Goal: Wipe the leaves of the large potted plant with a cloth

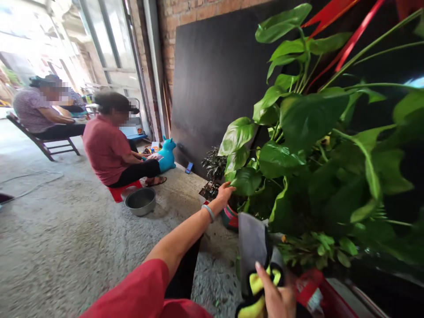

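Note:
My left hand [225,193], with a pale bangle [209,213] on the wrist, reaches forward to a large leafy potted plant. Its fingers are closed at the edge of a broad green leaf [247,181]; part of the fingertips is hidden there. Lower down, my right hand [280,297] grips a cloth [252,240], grey on one side and yellow on the other, with dark edging. The cloth is bunched in the fingers, and its grey end sticks up in front of the plant's lower leaves.
A smaller dark-leaved plant [213,164] stands beyond my left hand. A grey basin [141,202] sits on the concrete floor near a person [107,148] on a red stool. Behind the plants leans a large black board [215,79]. Red packaging [318,291] lies at lower right.

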`<state>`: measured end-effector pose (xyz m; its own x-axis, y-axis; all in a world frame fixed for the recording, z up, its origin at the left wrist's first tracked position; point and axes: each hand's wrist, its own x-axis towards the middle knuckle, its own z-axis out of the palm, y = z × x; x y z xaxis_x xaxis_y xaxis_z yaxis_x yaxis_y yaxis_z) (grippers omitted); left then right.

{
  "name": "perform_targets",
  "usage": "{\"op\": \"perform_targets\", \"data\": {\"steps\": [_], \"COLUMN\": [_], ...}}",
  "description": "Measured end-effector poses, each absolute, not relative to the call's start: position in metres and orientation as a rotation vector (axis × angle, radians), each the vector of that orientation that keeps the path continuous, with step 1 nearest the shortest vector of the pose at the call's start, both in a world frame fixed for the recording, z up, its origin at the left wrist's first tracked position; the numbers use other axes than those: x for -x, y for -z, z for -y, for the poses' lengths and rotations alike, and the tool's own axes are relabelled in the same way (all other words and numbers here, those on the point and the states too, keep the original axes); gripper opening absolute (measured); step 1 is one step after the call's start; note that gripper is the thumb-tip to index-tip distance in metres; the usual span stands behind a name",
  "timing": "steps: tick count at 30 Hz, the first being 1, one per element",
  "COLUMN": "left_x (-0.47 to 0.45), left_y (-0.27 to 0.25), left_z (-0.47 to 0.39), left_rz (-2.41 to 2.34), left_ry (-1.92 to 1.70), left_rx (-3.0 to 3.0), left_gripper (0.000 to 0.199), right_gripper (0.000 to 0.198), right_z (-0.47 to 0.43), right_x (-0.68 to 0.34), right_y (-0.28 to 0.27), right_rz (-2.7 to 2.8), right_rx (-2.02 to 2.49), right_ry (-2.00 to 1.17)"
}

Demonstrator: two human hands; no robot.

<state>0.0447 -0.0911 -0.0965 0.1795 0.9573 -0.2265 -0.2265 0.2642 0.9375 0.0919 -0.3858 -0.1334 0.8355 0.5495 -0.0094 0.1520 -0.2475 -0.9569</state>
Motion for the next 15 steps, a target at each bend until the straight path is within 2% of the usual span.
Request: {"op": "perform_targets", "data": {"steps": [3,5,8,11,15], "left_x": [-0.051,-0.053,-0.048,-0.038,-0.034], "left_y": [0.097,0.099,0.102,0.104,0.105], "left_z": [0.103,0.114,0.12,0.117,0.119], "left_rz": [-0.905,-0.873,-0.86,-0.857,-0.848], "left_ry": [-0.883,-0.861,-0.84,-0.85,-0.853], "left_rx": [-0.861,-0.844,-0.833,-0.841,-0.841], "left_gripper": [0.017,0.019,0.024,0.027,0.024], "right_gripper": [0.058,0.057,0.051,0.046,0.052], "right_z": [0.332,0.3,0.285,0.313,0.338], "right_x": [-0.098,-0.106,-0.112,-0.104,-0.098], "right_y": [0.077,0.059,0.065,0.082,0.072], "right_rz": [0.584,0.607,0.64,0.634,0.538], "right_rx": [1.712,1.69,1.774,1.876,1.846], "right_ry": [-0.218,-0.133,-0.203,-0.298,-0.108]}}
